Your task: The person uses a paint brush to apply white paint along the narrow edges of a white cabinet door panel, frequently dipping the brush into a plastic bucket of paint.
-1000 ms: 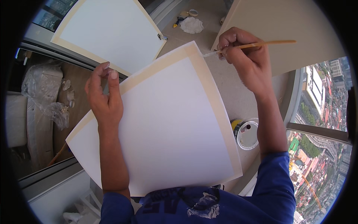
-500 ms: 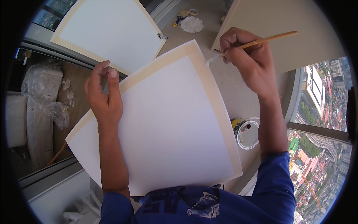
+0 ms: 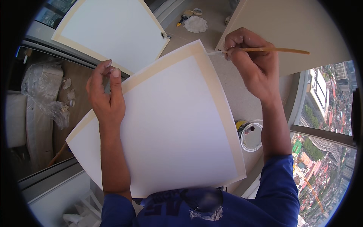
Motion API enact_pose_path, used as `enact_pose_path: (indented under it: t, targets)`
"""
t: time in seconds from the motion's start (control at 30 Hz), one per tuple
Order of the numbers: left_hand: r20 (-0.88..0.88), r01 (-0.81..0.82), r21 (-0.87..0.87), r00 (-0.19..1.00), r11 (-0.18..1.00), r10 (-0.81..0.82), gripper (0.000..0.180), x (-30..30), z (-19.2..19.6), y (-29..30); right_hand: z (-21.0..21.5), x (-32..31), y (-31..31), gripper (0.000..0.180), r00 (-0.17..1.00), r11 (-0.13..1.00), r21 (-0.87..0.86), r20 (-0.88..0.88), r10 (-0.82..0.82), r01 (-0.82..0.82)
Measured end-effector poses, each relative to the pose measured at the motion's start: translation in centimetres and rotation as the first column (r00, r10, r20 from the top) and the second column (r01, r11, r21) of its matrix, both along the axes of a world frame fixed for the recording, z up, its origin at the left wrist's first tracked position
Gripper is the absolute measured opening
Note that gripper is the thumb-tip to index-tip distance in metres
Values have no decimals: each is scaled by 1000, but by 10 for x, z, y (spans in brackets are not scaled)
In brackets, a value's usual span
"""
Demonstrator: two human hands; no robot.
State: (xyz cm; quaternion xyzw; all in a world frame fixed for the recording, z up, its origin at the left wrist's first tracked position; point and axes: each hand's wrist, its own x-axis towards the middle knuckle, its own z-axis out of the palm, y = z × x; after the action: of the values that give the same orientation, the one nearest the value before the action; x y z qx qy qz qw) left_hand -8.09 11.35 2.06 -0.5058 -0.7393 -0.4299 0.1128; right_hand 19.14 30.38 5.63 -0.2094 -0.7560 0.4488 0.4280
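A large white panel with a cream border lies in front of me, its near edge against my blue shirt. My right hand pinches a thin paintbrush by the lower part of its wooden handle. The whitish bristles reach the panel's right side edge just below the far corner. My left forearm lies across the panel's left part, and my left hand is at its far left edge. The thumb stands apart from the loosely curled fingers, with nothing visible between them. White smears mark the fingers of both hands.
A second cream-edged white panel with a metal hinge leans beyond. A paint can stands on the floor at right, near tall windows. Farther off lie a white rag and a tape roll. Plastic-wrapped items sit at left.
The brush tip has moved up along the panel's right edge toward the far corner. Its handle has swung nearly level. My left hand has stayed almost still.
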Motion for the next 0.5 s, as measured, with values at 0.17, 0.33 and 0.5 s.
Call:
enact_pose_path:
  t: [0.17,0.33,0.5]
  targets:
    - [6,-10,-7,1000,1000,10,35,2,1,-1,3,14,-5,5,996,995,-63,47,77,-74]
    - [12,5,-14,1000,1000,-5,34,2,2,-1,6,9,-2,5,998,998,-3,13,58,-58]
    - [-9,-2,-16,1000,1000,2,34,4,3,0,-2,-3,6,6,1000,1000,6,12,11,-11]
